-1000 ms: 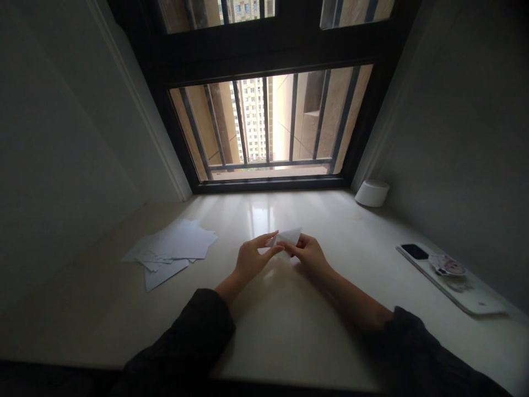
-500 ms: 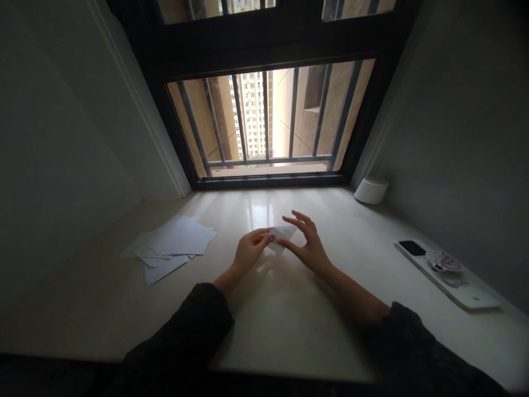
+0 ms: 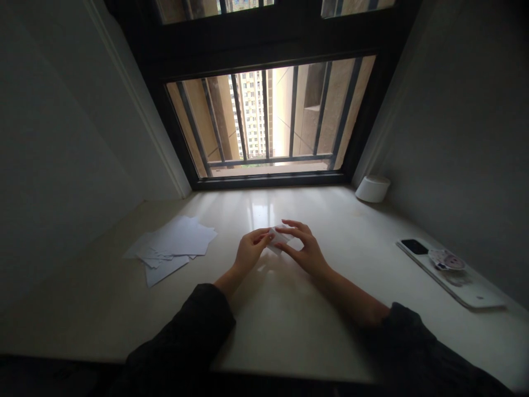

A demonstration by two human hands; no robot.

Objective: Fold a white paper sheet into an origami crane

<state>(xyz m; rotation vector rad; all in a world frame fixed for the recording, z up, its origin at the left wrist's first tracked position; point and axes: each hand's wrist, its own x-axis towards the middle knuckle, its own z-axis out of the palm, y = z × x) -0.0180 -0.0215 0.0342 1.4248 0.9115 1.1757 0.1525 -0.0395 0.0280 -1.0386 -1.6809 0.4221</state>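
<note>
Paper, small, white and seemingly folded [image 3: 280, 238], lies squarely between the two hands, ahead of the body and over the middle of the windowsill [image 3: 264, 331]. Left hand [image 3: 249, 249] on its left edge, thumb and fingers closed in a pinch. Right hand [image 3: 306, 249] at the other side: thumb at the near edge, fingers arched over the top, a clear gap between them; tips look to be in contact, but whether they truly grip cannot be told. Neither hand is nearer; both are at the paper. Long axis uncertain, since fingers cover much of the outline. Paper appears lifted slightly clear of the sill. Well apart on the left, a loose, overlapping pile of white sheets [image 3: 182, 237]. Far right, a phone [image 3: 475, 295] lies back up, carrying a cartoon-like grip [image 3: 446, 259]; small mark near its lower end, too small to read. White round object [image 3: 372, 189] by the right wall, no label made out. No writing legible on the sheets; no brand readable anywhere.
</note>
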